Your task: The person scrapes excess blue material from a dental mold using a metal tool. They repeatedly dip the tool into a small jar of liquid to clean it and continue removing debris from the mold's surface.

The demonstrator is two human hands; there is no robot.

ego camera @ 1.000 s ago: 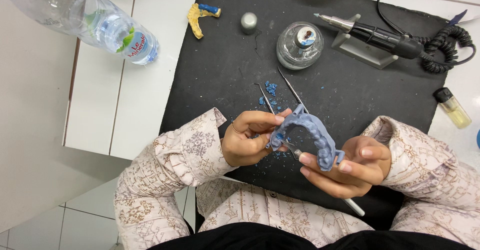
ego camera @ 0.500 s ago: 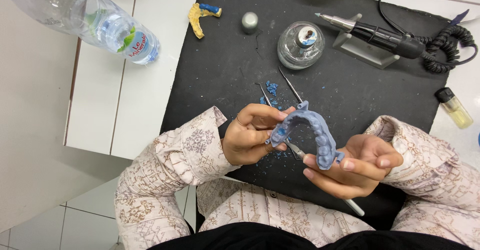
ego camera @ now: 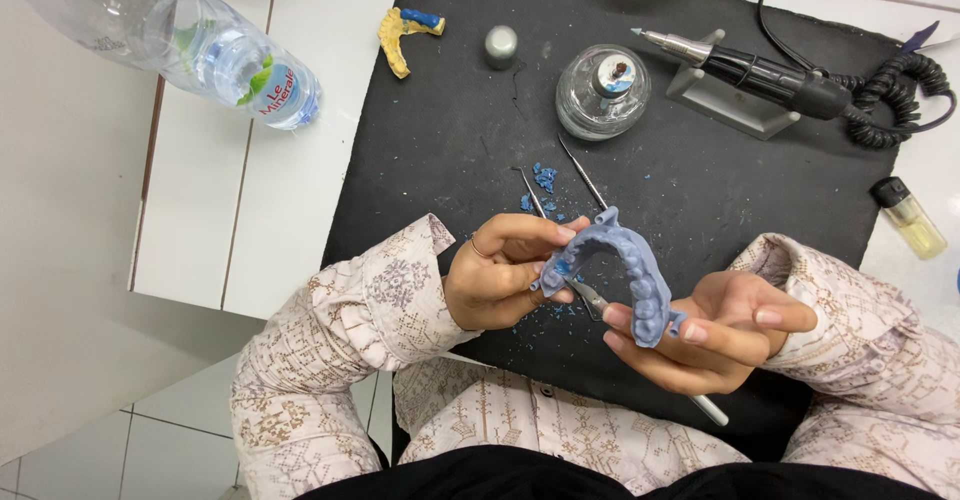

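- My left hand [ego camera: 500, 280] pinches one end of a blue-grey, horseshoe-shaped dental model [ego camera: 622, 265], held above the black mat [ego camera: 440, 130].
- My right hand [ego camera: 715, 330] closes on the model's other end and also holds a thin metal tool [ego camera: 600, 305], whose tip lies against the model's inner curve.
- Blue shavings [ego camera: 545, 180] and two slim metal picks [ego camera: 580, 172] lie on the mat just beyond the model.
- A small glass jar [ego camera: 603, 90] stands further back, with a handheld drill [ego camera: 760, 65] on its stand beside it.

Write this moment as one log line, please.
left hand: holds blue dental cast | right hand: holds cast, thin tool | black mat: blue shavings
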